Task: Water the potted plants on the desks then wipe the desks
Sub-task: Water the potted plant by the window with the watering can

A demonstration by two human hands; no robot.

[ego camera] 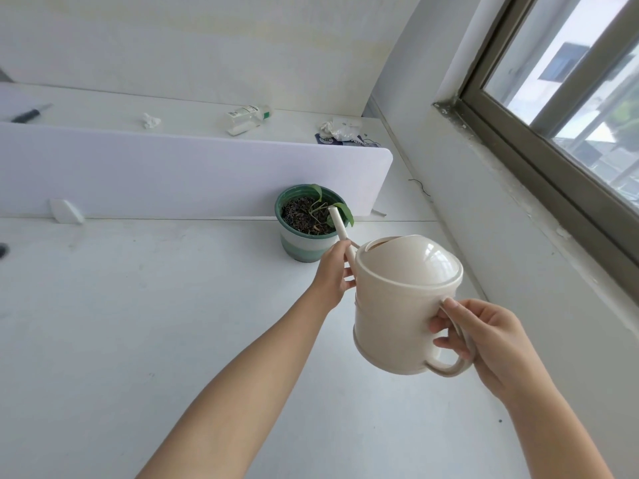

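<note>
Above a white desk (138,323), the right hand (484,340) grips the handle of a cream watering can (401,305) while the left hand (333,274) grasps its spout (337,224), whose tip sits over the soil of a green potted plant (307,224) beside a white divider (173,174).

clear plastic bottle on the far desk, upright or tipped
Tipped: the clear green-capped plastic bottle lies lengthwise on the far white desk.

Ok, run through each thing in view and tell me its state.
Potted plant: upright on the desk, beside the divider.
Watering can: held aloft, tilted, spout tip over the plant's soil.
Left hand: grips the spout.
Right hand: grips the handle.
Plastic bottle: lying on its side on the far desk.
</note>
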